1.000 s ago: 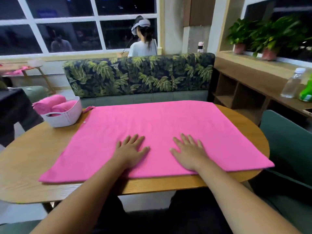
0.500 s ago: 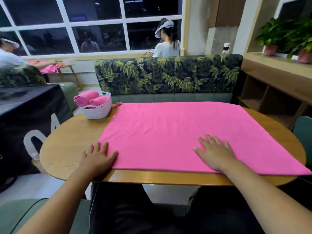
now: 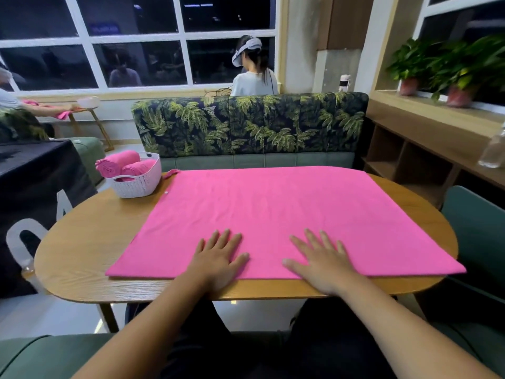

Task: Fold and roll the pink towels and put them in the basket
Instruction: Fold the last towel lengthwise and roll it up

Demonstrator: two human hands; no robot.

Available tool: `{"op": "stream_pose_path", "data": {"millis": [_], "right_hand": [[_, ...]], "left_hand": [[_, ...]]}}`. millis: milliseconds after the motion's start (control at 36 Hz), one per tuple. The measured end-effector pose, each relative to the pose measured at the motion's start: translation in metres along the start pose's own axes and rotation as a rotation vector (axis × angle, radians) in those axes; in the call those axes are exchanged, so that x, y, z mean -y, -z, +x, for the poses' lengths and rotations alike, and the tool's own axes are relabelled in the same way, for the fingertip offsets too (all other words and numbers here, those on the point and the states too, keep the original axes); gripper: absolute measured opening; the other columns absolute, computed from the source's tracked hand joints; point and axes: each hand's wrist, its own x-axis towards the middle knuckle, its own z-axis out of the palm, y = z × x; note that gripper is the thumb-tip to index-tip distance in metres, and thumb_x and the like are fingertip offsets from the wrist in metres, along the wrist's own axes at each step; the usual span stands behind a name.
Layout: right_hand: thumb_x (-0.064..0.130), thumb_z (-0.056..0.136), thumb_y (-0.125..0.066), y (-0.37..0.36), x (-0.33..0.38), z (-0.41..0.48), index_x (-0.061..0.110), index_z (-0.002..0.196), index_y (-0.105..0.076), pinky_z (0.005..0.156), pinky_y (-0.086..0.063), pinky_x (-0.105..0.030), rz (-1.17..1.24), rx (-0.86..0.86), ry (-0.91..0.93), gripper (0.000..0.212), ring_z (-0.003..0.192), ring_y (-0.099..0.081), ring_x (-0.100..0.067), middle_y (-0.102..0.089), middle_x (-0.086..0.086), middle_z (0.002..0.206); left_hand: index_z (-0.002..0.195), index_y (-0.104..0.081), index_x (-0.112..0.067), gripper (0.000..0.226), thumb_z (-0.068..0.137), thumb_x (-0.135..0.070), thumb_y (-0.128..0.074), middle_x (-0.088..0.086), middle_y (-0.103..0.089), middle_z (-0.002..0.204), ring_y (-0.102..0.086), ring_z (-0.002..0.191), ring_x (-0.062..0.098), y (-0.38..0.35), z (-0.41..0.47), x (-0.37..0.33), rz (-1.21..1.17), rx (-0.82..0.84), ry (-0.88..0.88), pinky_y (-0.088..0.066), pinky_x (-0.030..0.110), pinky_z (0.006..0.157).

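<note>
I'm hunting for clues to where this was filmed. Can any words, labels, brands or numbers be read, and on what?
Nothing reads clearly.
Blue sign in the window: too blurred to read.
White letter-like shapes on the black cloth: partly cut off, unreadable.
Pink towel and basket: no text visible.

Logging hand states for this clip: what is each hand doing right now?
Left hand: open, flat on the towel, holding nothing.
Right hand: open, flat on the towel, holding nothing.
</note>
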Motion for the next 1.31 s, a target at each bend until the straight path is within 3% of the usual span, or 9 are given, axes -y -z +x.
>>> {"op": "stream_pose_path", "data": {"millis": [139, 306, 389, 500, 750, 861, 1056, 1194, 1306], "right_hand": [[0.100, 0.077, -0.007, 0.014, -0.070, -0.021, 0.057, 0.159, 0.006, 0.126, 0.000, -0.063, 0.007, 0.012, -0.133, 0.094, 0.160, 0.010, -0.029, 0.013, 0.011, 0.173], [0.073, 0.097, -0.038, 0.044, -0.052, 0.010, 0.038, 0.160, -0.030, 0.122, -0.025, -0.052, -0.017, -0.043, -0.105, 0.073, 0.152, -0.030, -0.027, -0.028, 0.004, 0.168], [0.056, 0.105, -0.037, 0.041, -0.021, 0.049, 0.035, 0.162, -0.029, 0.126, -0.020, -0.049, 0.051, -0.107, 0.060, 0.061, 0.155, -0.025, -0.019, -0.024, 0.007, 0.171], [0.061, 0.106, -0.029, 0.030, -0.018, 0.087, 0.043, 0.165, -0.012, 0.129, -0.003, -0.049, 0.072, -0.004, 0.136, 0.064, 0.161, -0.002, -0.015, 0.000, 0.011, 0.174], [0.088, 0.089, -0.009, 0.050, -0.202, 0.110, 0.049, 0.163, -0.002, 0.129, -0.001, -0.048, 0.071, -0.040, -0.295, 0.085, 0.161, 0.007, -0.022, 0.007, 0.007, 0.174], [0.073, 0.102, -0.014, 0.057, -0.236, 0.109, 0.038, 0.166, -0.004, 0.129, -0.005, -0.045, 0.059, -0.033, -0.377, 0.075, 0.161, 0.003, -0.022, 0.005, 0.003, 0.175], [0.034, 0.110, -0.029, 0.058, -0.170, 0.153, 0.013, 0.163, -0.028, 0.129, -0.014, -0.042, 0.025, -0.189, -0.242, 0.057, 0.158, -0.022, -0.024, -0.028, -0.005, 0.170], [0.034, 0.112, -0.030, 0.042, -0.081, 0.193, 0.014, 0.165, -0.022, 0.130, -0.010, -0.039, 0.158, -0.133, 0.014, 0.058, 0.160, -0.013, -0.017, -0.018, -0.004, 0.173], [0.054, 0.109, -0.022, 0.029, -0.063, 0.196, 0.022, 0.168, -0.007, 0.130, -0.004, -0.045, 0.079, -0.084, -0.003, 0.069, 0.160, 0.001, -0.011, 0.000, 0.007, 0.175]], "left_hand": [[0.163, -0.007, -0.044, 0.073, 0.099, -0.073, -0.026, -0.007, 0.001, 0.174, 0.003, 0.160, 0.023, 0.004, -0.003, -0.003, -0.014, 0.006, 0.016, -0.001, 0.053, 0.127], [0.131, -0.048, -0.016, 0.040, 0.102, -0.042, -0.040, 0.013, -0.052, 0.133, -0.052, 0.124, 0.037, 0.022, 0.044, -0.038, 0.057, -0.128, 0.064, -0.046, 0.047, 0.098], [0.139, -0.048, -0.020, 0.043, 0.105, -0.043, -0.038, 0.006, -0.051, 0.146, -0.047, 0.134, 0.029, 0.016, 0.080, -0.060, -0.046, -0.185, -0.067, -0.041, 0.046, 0.108], [0.163, -0.020, -0.032, 0.065, 0.105, -0.060, -0.027, -0.003, -0.014, 0.173, -0.010, 0.159, 0.022, 0.001, 0.101, -0.075, -0.044, -0.077, -0.089, -0.011, 0.054, 0.126], [0.165, 0.001, -0.036, 0.072, 0.103, -0.068, -0.015, -0.006, 0.007, 0.173, 0.010, 0.159, 0.016, -0.008, 0.110, -0.070, 0.014, -0.022, -0.074, 0.003, 0.049, 0.128], [0.165, 0.001, -0.034, 0.071, 0.104, -0.065, -0.017, -0.004, 0.007, 0.173, 0.010, 0.159, 0.017, -0.003, 0.109, -0.072, 0.015, -0.006, -0.078, 0.003, 0.049, 0.128], [0.142, -0.043, -0.017, 0.062, 0.097, -0.054, -0.024, 0.007, -0.041, 0.156, -0.033, 0.147, 0.026, 0.001, 0.140, -0.115, -0.047, -0.126, -0.102, -0.029, 0.047, 0.119], [0.164, -0.019, -0.019, 0.061, 0.108, -0.043, -0.027, 0.000, -0.013, 0.173, -0.010, 0.159, 0.020, -0.001, 0.193, -0.138, -0.110, -0.042, -0.175, -0.009, 0.051, 0.127], [0.165, -0.016, -0.029, 0.060, 0.109, -0.047, -0.024, -0.006, -0.008, 0.173, -0.005, 0.159, 0.016, 0.008, 0.206, -0.084, -0.093, -0.044, -0.122, -0.005, 0.050, 0.128]]}}
